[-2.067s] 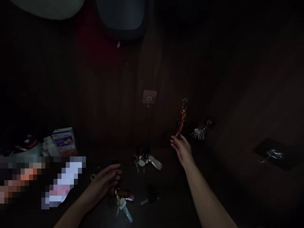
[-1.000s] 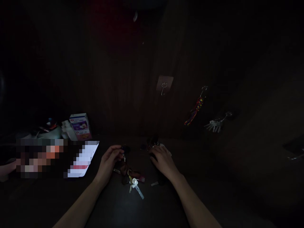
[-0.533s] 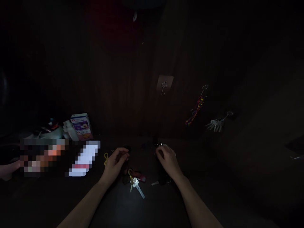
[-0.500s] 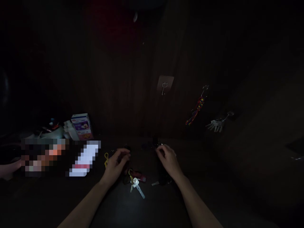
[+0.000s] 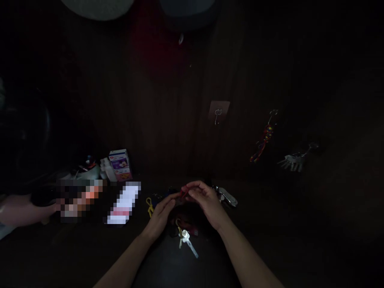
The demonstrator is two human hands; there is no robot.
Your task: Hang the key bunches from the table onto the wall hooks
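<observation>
A thin red cord is stretched between my fingertips. My right hand pinches it from the right. My left hand has its fingers together, tips at the cord's left side; whatever hangs from it is hidden in the dark. Below the hands lie a bright key with a yellowish loop and a dark red fob. Beside my left hand is a yellow cord loop. Just beyond my right hand lies a silver metal piece, its kind unclear.
On the dark wall are a bare hook, a hook with a multicoloured braided cord, and a hanging bunch of keys. Small boxes and a pixelated white item stand or lie left. A pink object is further left.
My hands have come together, with the red cord now between them. A key below my right hand is no longer visible there. The view has shifted, so the surroundings appear further right.
</observation>
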